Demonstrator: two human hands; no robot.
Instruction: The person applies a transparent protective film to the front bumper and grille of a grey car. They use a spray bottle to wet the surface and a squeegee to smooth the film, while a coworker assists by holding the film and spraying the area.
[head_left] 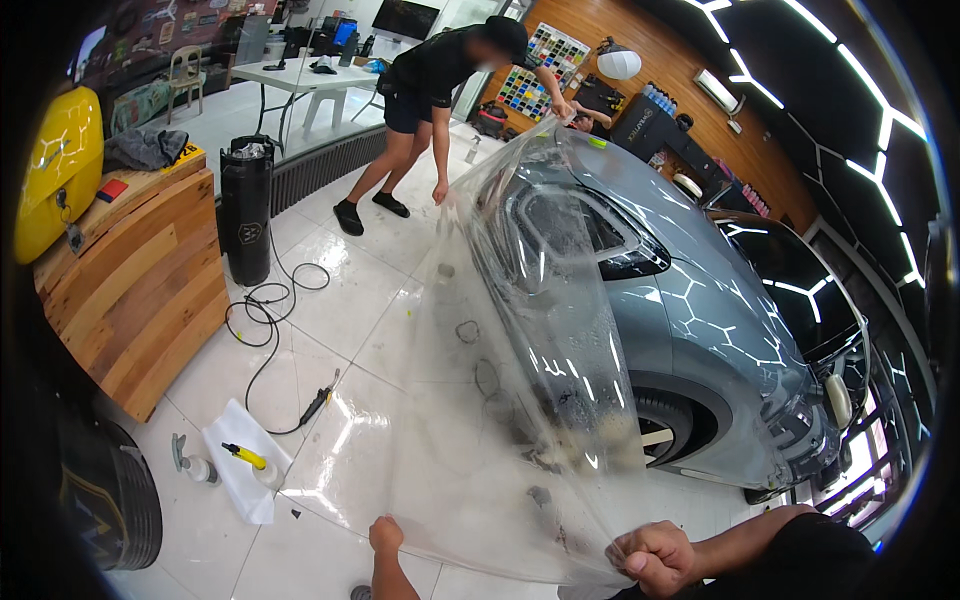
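Note:
A large sheet of clear film [470, 420] hangs stretched at a slant over the front corner of a grey car [690, 310], with droplets or wrinkles on it. My left hand [388, 535] is closed on the film's near edge at the bottom middle. My right hand [650, 555] grips the film's near right corner, knuckles up, below the car's wheel [665, 420]. A co-worker [425, 95] in black bends at the far end, both hands on the film near the headlight.
At left stand a wooden counter [125, 300] with a yellow case, a black tank [245, 215] with a hose on the tiled floor, a spray bottle [262, 470] on white paper and a black bucket [115, 510]. Another person [590, 120] is behind the car.

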